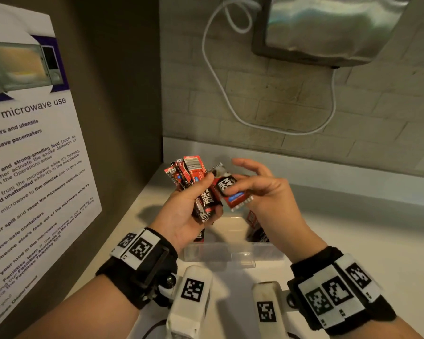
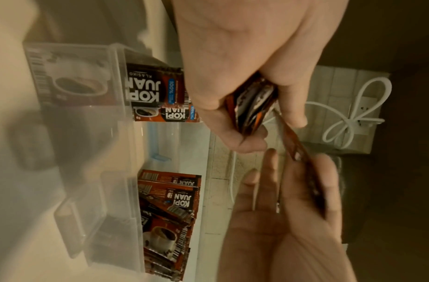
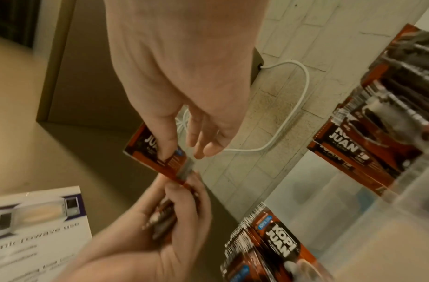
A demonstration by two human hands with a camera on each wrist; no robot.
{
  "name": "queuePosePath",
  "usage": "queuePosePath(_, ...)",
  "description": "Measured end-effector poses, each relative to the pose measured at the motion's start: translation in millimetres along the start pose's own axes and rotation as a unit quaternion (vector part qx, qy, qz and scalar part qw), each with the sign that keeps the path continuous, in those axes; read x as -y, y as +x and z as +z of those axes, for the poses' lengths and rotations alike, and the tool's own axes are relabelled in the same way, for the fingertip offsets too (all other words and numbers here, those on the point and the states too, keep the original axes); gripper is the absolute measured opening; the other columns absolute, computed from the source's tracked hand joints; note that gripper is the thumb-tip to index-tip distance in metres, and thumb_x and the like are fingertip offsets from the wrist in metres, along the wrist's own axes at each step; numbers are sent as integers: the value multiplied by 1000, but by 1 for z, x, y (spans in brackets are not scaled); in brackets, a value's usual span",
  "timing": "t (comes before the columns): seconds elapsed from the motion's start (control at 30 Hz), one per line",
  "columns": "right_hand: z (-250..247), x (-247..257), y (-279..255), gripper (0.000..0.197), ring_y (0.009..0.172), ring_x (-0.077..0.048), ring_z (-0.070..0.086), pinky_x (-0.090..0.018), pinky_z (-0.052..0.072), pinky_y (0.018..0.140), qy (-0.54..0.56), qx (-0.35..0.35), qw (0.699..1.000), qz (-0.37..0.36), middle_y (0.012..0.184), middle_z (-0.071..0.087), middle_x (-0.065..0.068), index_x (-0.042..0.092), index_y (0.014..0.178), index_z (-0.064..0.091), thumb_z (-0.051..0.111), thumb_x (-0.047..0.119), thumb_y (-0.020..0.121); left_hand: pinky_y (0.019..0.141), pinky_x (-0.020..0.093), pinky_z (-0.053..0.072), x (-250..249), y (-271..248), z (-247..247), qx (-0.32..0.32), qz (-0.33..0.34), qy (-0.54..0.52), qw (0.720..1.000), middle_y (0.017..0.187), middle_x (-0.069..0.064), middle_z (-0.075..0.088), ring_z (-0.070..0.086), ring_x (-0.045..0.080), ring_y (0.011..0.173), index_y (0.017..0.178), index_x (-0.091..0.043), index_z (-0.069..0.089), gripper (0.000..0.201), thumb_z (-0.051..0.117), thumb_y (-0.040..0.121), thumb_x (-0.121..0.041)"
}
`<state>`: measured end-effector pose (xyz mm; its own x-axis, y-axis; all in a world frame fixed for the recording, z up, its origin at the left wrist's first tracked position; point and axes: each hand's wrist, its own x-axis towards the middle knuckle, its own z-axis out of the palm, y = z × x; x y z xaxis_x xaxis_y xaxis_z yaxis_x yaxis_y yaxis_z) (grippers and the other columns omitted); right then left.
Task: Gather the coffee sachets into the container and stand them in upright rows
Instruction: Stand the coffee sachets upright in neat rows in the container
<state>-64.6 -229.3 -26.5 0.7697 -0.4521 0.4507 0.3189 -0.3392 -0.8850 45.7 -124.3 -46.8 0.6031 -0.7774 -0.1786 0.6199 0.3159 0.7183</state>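
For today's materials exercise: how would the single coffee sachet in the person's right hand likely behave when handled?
The sachet looks thin, flat and probably light: the right hand pinches it with thumb and finger. Its glossy film may be slippery. It would likely flop rather than stand unsupported.

Container (image 1: 233, 253) interior mostly hidden behind hands; sachets (image 1: 255, 228) inside partly seen; poster (image 1: 30, 143) cut by left edge

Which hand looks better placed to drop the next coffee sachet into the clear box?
Probably the right hand. It pinches one single sachet directly above the clear container, while the left hand is full, its grip wrapped round a fanned bundle of sachets.
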Motion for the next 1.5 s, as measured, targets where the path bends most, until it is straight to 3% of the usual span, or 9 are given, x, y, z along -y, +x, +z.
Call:
queuePosePath(0.1, 5, -7, -5, 48, 108, -12, 61, -21, 52, 83, -25, 23, 999, 20, 124, 57, 0, 24, 70, 78, 61, -22, 74, 81, 42, 57, -5, 0, 1, -5, 28, 6, 1000, 104, 15, 73, 71, 28, 92, 110, -9, 66, 46, 72, 64, -13)
queuePosePath(0.27, 9, -6, 2, 27, 74, -19, 65, -24, 50, 57, 115, -47, 986, 110, 98, 67, -8, 12, 109, 65, 57, -4, 88, 62, 35, 61, -23, 4, 2, -49, 96, -60, 992, 84, 8, 74, 73, 19, 73, 98, -10, 65, 18, 65, 82, -1)
queuePosePath(0.37, 20, -2, 9, 16, 52, -17, 61, -23, 46, 45, 86, -60, 987, 125, 77, 68, -9, 11, 90, 65, 68, -2, 81, 60, 34, 60, -25, 4, 3, -48, 99, -62, 992, 88, 10, 74, 74, 21, 76, 102, -9, 65, 19, 64, 85, -1)
queuePosePath(0.53, 17, -1, 22, 22, 42, -12, 48, -22, 39, 41, 93, -133, 978, 130, 58, 59, -6, 10, 70, 61, 65, -8, 81, 56, 32, 58, -27, -1, -8, -35, 86, -19, 995, 95, 11, 73, 72, 20, 77, 99, -9, 65, 33, 72, 67, -7)
queuePosePath(0.7, 3, 8, 30, 20, 45, -5, 46, -21, 36, 48, 33, -91, 985, 142, 61, 60, 0, 8, 73, 63, 64, -12, 78, 56, 33, 58, -34, -1, -23, -38, 86, 42, 995, 106, 13, 73, 74, 23, 81, 124, -4, 57, 66, 75, 60, -5)
queuePosePath(0.93, 27, 4, 32, 18, 45, -9, 56, -19, 51, 48, 231, -91, 952, 178, 48, 57, 1, 8, 76, 57, 57, -6, 88, 52, 33, 58, -5, 2, -15, -45, 40, 92, 994, 76, 10, 71, 70, 17, 64, 97, -5, 66, 22, 68, 77, 5)
queuePosePath(1.17, 20, -50, 38, 26, 52, -17, 58, -31, 57, 56, 109, -259, 922, 267, 70, 59, -9, 11, 73, 52, 52, -8, 90, 52, 29, 57, -19, 4, -41, -115, 28, 22, 993, 74, 3, 70, 69, 12, 62, 88, -11, 66, 11, 72, 82, -17)
queuePosePath(1.3, 21, -82, 39, 30, 77, -37, 69, -54, 57, 74, -57, -222, 917, 328, 86, 69, -21, 16, 64, 55, 58, -8, 83, 52, 26, 56, -26, 3, -48, -140, 16, 1, 990, 69, 0, 72, 68, 11, 58, 86, -10, 64, 14, 66, 89, -24)
queuePosePath(1.5, 33, -93, 40, 28, 86, -35, 69, -51, 57, 79, -4, -193, 905, 378, 90, 68, -19, 10, 66, 52, 67, -8, 80, 53, 29, 57, -23, -1, -51, -153, 1, 1, 988, 85, 5, 73, 71, 14, 63, 108, -6, 64, 22, 64, 89, -18)
